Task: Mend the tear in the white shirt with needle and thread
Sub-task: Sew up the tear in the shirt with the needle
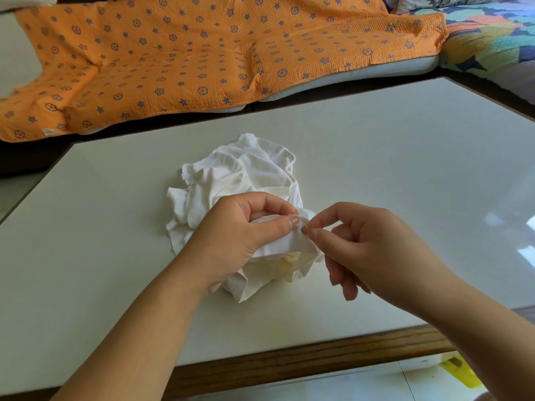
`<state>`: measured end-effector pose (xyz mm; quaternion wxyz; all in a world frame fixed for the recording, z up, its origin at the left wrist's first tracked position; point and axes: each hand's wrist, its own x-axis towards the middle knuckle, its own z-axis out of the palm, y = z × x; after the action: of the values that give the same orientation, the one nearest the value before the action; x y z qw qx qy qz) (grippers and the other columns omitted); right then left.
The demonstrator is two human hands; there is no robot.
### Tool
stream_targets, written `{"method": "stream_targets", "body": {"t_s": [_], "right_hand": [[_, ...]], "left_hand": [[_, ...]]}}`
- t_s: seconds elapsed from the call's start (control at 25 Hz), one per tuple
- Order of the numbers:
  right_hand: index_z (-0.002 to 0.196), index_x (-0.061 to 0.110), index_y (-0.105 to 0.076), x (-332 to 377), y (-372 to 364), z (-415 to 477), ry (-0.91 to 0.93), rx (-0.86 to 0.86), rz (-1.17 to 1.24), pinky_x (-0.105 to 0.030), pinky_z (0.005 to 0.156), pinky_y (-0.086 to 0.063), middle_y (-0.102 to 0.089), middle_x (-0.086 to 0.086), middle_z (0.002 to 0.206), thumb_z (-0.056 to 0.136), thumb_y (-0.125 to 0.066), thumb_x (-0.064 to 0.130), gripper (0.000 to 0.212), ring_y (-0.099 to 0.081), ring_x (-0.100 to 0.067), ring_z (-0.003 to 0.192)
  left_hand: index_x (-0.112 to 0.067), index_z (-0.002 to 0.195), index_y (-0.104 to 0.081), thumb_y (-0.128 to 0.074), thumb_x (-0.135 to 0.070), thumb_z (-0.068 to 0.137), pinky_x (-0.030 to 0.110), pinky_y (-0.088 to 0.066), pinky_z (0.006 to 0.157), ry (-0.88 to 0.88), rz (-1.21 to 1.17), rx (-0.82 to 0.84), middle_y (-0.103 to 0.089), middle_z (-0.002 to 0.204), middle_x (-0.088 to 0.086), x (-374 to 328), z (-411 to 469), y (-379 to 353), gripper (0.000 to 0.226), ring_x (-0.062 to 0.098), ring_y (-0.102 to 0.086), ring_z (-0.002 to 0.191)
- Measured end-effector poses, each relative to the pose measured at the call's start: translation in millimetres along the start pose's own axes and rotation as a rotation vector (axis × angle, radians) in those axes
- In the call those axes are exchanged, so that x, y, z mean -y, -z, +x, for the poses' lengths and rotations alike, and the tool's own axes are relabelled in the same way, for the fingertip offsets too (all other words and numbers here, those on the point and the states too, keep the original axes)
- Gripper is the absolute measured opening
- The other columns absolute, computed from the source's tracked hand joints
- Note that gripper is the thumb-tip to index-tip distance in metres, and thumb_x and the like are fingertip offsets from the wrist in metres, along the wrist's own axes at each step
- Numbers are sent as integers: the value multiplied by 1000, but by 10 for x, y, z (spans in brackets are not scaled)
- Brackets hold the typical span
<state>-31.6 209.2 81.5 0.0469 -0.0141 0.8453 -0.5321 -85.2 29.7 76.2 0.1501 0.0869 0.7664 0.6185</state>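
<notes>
The white shirt (246, 175) lies crumpled in the middle of the white table (390, 157). My left hand (231, 238) grips a fold of the shirt's near part, thumb on top, and lifts it slightly. Just to its right, my right hand (362, 244) pinches a thin needle (304, 224) between thumb and forefinger, with the needle's tip at the fold by my left thumb. The thread is too fine to make out. The tear itself is hidden under my fingers and the folds.
A wooden rim (289, 363) edges the table's near side. Beyond the table is a sofa under an orange patterned blanket (202, 59), with a multicoloured quilt (486, 39) at the far right. A yellow object (460, 371) lies on the floor at the lower right.
</notes>
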Motion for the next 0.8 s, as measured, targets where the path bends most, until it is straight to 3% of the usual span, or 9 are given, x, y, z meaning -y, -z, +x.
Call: {"method": "stream_targets", "body": {"t_s": [0.32, 0.48, 0.72, 0.8], "right_hand": [[90, 23, -61, -28, -28, 12, -17, -3, 20, -9, 40, -35, -65, -1, 51, 96, -56, 30, 11, -54, -9, 36], [89, 24, -59, -66, -67, 27, -16, -26, 10, -16, 41, -40, -67, -2, 54, 98, -52, 27, 12, -55, -10, 38], [91, 18, -55, -99, -140, 60, -9, -67, 76, -18, 44, -45, -70, -2, 59, 101, -48, 22, 13, -59, -14, 43], [93, 14, -54, -110, -151, 74, -9, -71, 135, -19, 45, -46, -70, -5, 62, 101, -47, 19, 12, -63, -18, 46]], "left_hand": [[-16, 85, -75, -74, -13, 82, 22, -57, 75, -20, 8, 4, -77, 83, 1, -6, -9, -11, 4, 12, -73, 82], [-18, 84, -76, -77, -24, 75, 23, -56, 78, -21, 51, 25, -77, 86, 1, 3, -6, -21, 11, 11, -73, 86], [-20, 90, -76, -75, -18, 85, 25, -58, 80, -13, 91, 18, -77, 89, -1, 39, 3, -49, 6, 12, -73, 89], [-27, 95, -77, -73, -20, 86, 19, -56, 84, -48, 119, 13, -77, 95, -9, 33, -7, -65, 12, 3, -71, 94]]}}
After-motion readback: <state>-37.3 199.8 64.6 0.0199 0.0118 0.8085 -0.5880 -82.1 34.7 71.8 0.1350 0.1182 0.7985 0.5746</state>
